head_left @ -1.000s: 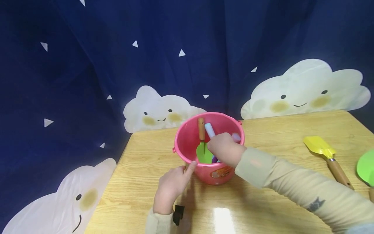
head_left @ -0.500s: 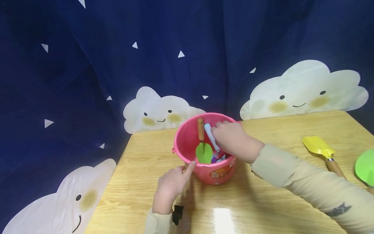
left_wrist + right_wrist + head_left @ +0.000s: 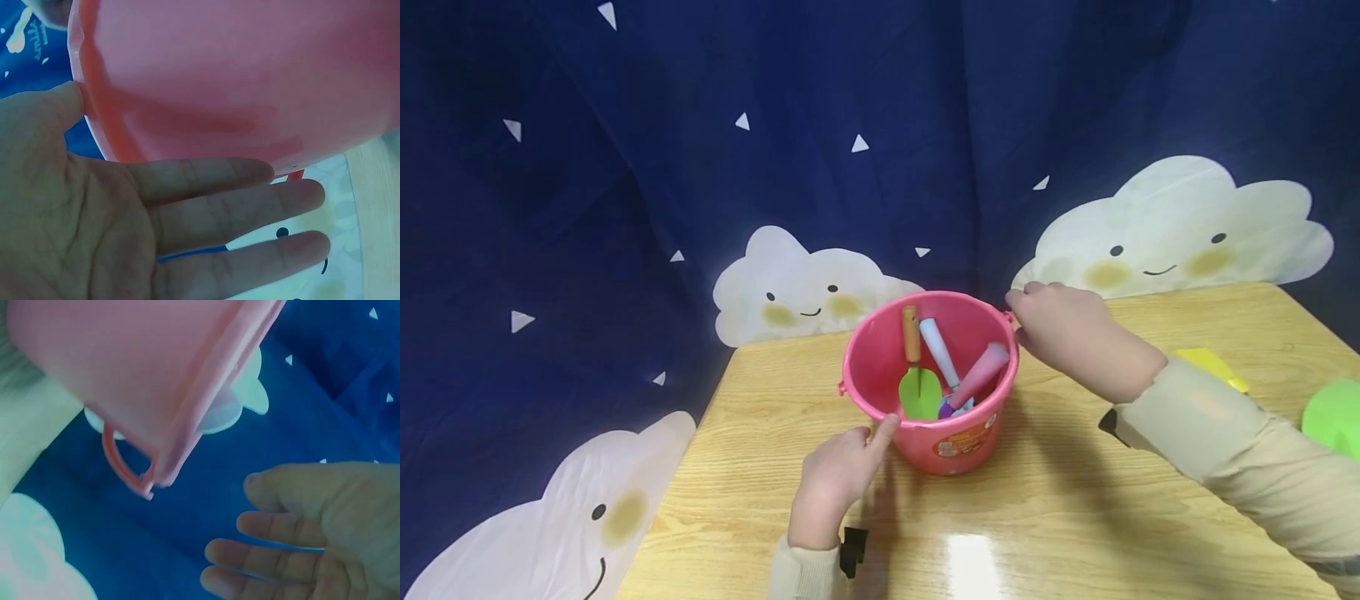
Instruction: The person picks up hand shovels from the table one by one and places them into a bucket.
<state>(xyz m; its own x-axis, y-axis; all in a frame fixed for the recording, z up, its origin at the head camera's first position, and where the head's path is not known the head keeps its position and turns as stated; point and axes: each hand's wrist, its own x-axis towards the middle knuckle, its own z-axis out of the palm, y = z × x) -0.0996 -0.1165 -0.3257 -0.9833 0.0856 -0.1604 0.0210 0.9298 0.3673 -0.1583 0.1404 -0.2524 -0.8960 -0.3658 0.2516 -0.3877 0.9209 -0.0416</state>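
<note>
A pink bucket (image 3: 917,454) stands on the table. Inside it are a green toy shovel (image 3: 919,392) with a wooden handle, a tool with a light blue handle (image 3: 940,350), and one with a pink-purple handle (image 3: 981,375); the heads of those two are partly hidden. My left hand (image 3: 837,472) touches the bucket's near left rim with its thumb, and in the left wrist view its fingers (image 3: 237,215) extend straight along the outside wall. Just right of the bucket's rim is my right hand (image 3: 1078,333), holding nothing, its fingers loosely extended in the right wrist view.
On the wooden table (image 3: 760,433), a yellow toy shovel (image 3: 1210,367) lies to the right, partly behind my right sleeve. Further right is a green round-ended toy (image 3: 1333,417), cut off by the frame. A dark blue curtain (image 3: 850,67) with cloud shapes hangs behind the table.
My right hand has come up out of the bucket and moved right, past its rim, leaving the pink-purple-handled tool inside. The left hand keeps its place at the rim.
</note>
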